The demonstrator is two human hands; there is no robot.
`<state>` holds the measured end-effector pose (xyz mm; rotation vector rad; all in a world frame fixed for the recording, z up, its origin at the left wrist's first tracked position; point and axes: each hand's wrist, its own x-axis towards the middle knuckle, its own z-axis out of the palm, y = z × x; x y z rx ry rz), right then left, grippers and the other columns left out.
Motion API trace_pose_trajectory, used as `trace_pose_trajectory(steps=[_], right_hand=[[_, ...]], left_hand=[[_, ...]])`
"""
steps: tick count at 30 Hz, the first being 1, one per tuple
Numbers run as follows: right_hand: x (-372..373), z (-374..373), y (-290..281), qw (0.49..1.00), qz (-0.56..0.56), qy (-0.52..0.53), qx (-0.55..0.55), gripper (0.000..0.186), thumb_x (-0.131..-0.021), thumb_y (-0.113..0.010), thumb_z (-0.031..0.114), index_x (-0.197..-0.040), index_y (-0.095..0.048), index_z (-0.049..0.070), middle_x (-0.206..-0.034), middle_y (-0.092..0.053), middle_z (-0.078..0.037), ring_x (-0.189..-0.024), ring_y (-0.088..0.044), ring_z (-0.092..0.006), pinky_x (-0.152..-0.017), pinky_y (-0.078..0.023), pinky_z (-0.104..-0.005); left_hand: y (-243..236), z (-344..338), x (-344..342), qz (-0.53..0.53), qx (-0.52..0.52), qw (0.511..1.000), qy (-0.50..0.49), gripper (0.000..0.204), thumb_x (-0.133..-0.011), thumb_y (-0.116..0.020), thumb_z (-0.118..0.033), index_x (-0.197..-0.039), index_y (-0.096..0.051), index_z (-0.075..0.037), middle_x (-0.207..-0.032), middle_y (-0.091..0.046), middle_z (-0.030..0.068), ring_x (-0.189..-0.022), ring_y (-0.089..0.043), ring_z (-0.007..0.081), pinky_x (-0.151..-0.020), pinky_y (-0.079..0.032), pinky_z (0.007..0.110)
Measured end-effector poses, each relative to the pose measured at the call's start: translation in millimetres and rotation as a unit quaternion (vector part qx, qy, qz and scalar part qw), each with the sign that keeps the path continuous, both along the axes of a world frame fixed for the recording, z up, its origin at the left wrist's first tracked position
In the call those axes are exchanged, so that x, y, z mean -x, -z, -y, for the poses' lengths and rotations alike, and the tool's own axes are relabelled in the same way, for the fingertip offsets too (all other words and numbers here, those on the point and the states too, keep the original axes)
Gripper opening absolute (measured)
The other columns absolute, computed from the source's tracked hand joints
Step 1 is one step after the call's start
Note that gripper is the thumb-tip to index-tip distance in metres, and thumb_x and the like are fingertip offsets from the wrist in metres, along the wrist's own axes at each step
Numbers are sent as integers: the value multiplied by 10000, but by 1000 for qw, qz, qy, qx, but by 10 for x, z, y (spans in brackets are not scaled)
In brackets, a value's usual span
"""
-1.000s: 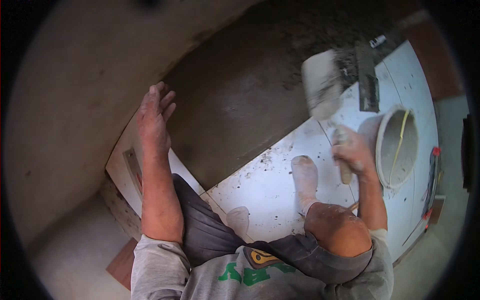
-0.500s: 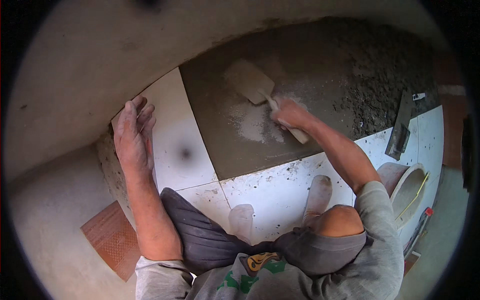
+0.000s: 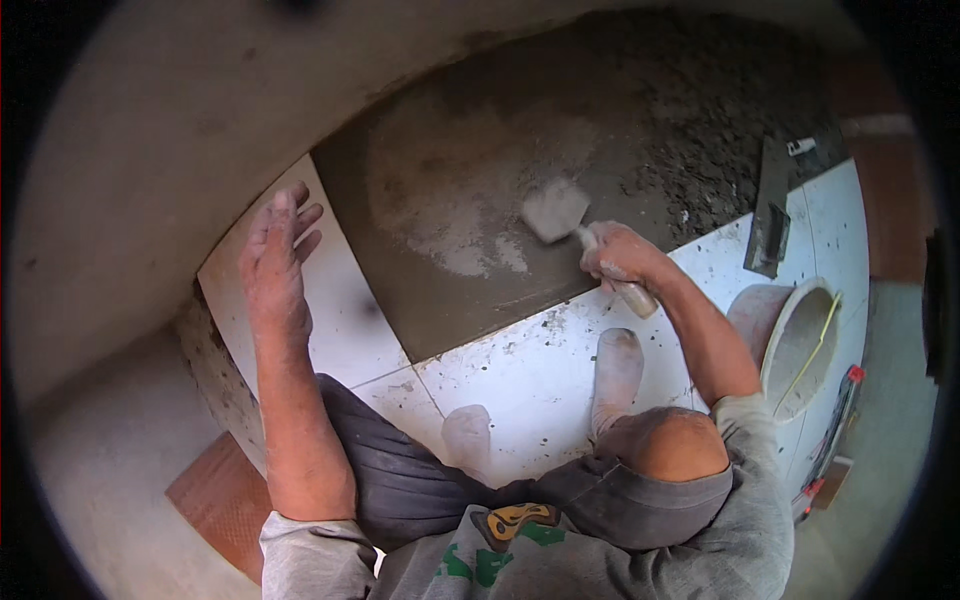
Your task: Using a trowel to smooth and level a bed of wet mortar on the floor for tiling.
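My right hand (image 3: 618,256) is wrapped round the handle of a trowel (image 3: 556,210). Its pale, flat blade is over the smooth grey mortar bed (image 3: 425,300), near the edge of the laid tiles. A patch of light powder (image 3: 460,245) lies on the mortar, left of the blade. My left hand (image 3: 280,255) is raised beside the wall with its fingers apart and holds nothing. Under and beside it is a white tile (image 3: 345,290) that borders the mortar.
Rough, lumpy mortar (image 3: 715,105) covers the far right. A long dark flat tool (image 3: 770,215) straddles mortar and white tiles (image 3: 530,390). A dusty bucket (image 3: 800,350) with a yellow strip stands at right, near a red-ended bar tool (image 3: 838,425). A brown tile (image 3: 222,500) lies lower left.
My right hand has carried the trowel rightward and a little nearer me, and pale dust now lies more widely over the mortar. The whole view has shifted slightly. My left hand stays raised.
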<state>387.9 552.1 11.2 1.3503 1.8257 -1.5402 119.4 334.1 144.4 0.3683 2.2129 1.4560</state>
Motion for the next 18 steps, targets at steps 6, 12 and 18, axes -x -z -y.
trace_pose_trajectory(steps=[6, 12, 18], right_hand=[[-189, -51, -175, 986, 3, -162, 37, 287, -699, -607, 185, -873, -634, -41, -929, -623, -221, -849, -642, -324, -754, -506, -419], [-1153, 58, -764, 992, -45, -56, -108, 303, -748, -612, 171, -961, -569, -39, -1006, -611, -218, -947, -604, -346, -844, -471, -446], [-2580, 248, -1839, 915, -161, 335, -159, 474, -772, -680, 256, -1141, -544, -10, -738, -573, -72, -513, -557, -136, -505, -475, -288]], left_hand=[[268, -494, -196, 19, -2, 995, 100, 682, -935, -540, -488, -1333, -465, 61, -1356, -504, 190, -1211, -523, 295, -1012, -402, 414], [691, -1016, -898, 72, 27, 984, 163, 603, -945, -527, -472, -1323, -509, -2, -1287, -544, 112, -1187, -529, 220, -978, -402, 356], [480, -1698, -2329, 79, -4, 935, 346, 685, -938, -518, -489, -1397, -418, 9, -1398, -470, 166, -1281, -453, 268, -1068, -335, 365]])
